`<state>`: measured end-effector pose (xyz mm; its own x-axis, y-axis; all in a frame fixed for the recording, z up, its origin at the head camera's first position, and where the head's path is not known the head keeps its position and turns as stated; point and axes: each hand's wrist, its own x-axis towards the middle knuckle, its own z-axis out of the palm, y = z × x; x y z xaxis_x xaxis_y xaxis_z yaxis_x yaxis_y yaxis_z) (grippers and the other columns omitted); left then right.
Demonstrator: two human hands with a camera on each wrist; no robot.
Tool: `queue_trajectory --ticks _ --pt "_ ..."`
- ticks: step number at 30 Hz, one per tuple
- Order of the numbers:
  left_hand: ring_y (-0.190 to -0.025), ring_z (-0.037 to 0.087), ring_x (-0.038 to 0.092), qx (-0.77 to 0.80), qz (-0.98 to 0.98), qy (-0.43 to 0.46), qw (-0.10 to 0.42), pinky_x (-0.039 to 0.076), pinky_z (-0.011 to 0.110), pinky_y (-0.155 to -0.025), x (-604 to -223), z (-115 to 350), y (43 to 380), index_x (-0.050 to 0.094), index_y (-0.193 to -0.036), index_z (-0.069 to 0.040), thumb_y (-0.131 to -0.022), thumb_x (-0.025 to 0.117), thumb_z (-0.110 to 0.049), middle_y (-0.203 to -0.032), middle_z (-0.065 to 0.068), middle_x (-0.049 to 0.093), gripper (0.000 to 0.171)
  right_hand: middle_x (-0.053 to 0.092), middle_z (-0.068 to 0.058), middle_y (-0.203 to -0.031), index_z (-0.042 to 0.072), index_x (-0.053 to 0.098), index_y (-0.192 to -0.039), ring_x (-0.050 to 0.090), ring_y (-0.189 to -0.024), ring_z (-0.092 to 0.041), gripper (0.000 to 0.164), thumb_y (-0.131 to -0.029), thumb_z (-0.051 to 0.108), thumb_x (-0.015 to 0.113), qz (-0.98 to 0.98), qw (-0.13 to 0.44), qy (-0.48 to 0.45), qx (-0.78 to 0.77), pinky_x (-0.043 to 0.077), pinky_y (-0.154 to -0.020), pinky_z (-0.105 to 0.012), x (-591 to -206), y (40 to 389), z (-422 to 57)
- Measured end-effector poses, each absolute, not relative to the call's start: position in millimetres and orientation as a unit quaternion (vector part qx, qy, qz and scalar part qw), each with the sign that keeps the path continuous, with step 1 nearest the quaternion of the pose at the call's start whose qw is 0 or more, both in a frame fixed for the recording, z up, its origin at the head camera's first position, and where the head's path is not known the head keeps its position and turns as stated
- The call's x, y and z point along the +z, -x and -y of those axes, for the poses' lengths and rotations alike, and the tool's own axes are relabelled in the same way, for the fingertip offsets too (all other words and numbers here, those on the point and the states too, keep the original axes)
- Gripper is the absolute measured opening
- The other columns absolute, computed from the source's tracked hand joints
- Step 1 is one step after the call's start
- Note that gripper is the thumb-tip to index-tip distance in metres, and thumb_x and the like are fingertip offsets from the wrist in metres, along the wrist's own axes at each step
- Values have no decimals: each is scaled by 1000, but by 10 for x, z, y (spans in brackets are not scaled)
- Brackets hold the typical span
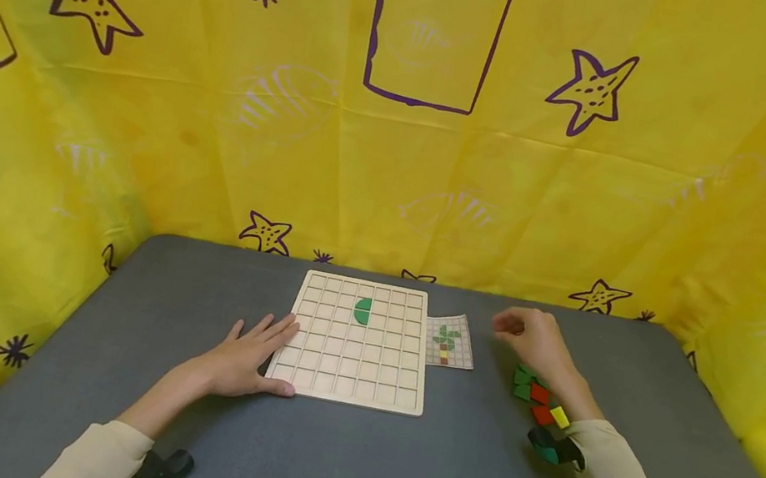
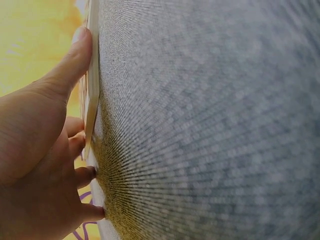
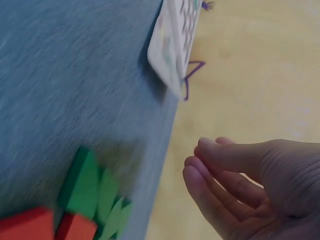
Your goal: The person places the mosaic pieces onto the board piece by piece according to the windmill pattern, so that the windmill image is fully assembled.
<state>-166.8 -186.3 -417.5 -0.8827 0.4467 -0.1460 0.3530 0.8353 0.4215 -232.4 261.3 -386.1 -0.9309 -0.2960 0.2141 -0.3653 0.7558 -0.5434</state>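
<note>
A pale wooden grid board (image 1: 325, 360) lies on the table, with two green quarter-round pieces (image 1: 362, 311) in cells near its top. My left hand (image 1: 244, 360) rests at the board's left side, fingers spread on its edge and thumb on the near corner; the left wrist view shows the thumb (image 2: 75, 60) against the rim. Raised above the table, right of the pattern card (image 1: 452, 344), is my right hand (image 1: 534, 339). Its fingers are loosely bent, and no piece shows between them in the right wrist view. Below it lie green pieces (image 3: 82, 180) and red pieces (image 3: 30, 225).
A yellow block (image 1: 559, 417) lies among the loose pieces beside my right forearm. The card touches the board's right edge and shows a green, red and yellow pattern. A yellow curtain (image 1: 394, 173) with starfish drawings stands behind the grey table (image 1: 344, 469).
</note>
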Motion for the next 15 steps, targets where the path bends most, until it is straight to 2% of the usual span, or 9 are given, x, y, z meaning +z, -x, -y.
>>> queue_trajectory --ticks 15 --pt "-147 44 11 200 -950 -208 122 1 71 -109 -4181 1874 1670 23 -156 -7 -82 69 -60 -163 12 17 102 72 -18 -96 -6 71 -105 68 -86 -33 19 -86 -1 71 943 36 -157 292 56 -75 -46 -3989 2236 -2999"
